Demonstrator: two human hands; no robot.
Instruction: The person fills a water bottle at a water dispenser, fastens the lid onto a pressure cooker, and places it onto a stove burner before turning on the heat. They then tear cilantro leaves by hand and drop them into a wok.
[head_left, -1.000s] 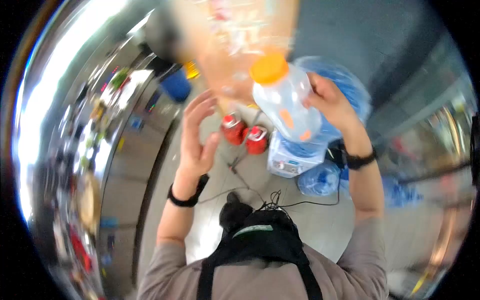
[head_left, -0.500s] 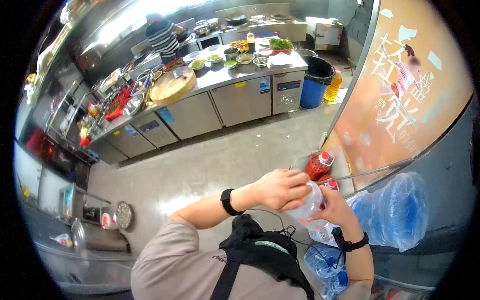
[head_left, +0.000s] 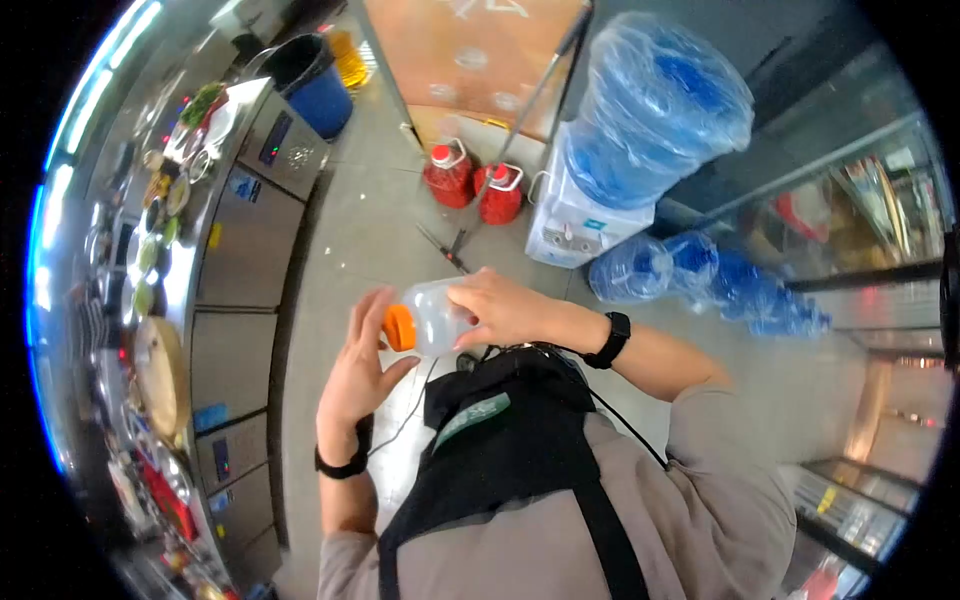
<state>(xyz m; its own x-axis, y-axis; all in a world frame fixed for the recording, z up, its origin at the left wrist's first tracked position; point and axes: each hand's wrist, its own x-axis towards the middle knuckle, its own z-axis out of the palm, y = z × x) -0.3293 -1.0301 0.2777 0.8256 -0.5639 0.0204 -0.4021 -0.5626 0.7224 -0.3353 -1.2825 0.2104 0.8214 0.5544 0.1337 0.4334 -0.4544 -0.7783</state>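
Note:
A translucent plastic jar (head_left: 437, 318) with an orange screw lid (head_left: 399, 327) is held sideways above my apron, lid pointing left. My right hand (head_left: 500, 312) grips the jar's body near its base end, thumb and fingers on either side. Beside the lid is my left hand (head_left: 356, 366), its fingers stretched up along the lid's far side and the thumb apart below it. Whether those fingertips touch the lid I cannot tell. The jar looks clear inside, with no contents that I can make out.
Two red-filled jugs (head_left: 449, 177) stand on the floor ahead, near a long-handled tool (head_left: 497, 160). A water dispenser (head_left: 585, 222) with a wrapped bottle is on the right, with several blue water bottles (head_left: 640, 270) beside it. A steel counter (head_left: 245, 250) runs along the left.
My view has swung right and down, bringing the water dispenser fully into sight. The jar is now on its side, lid to the left, and my left hand's fingers have spread.

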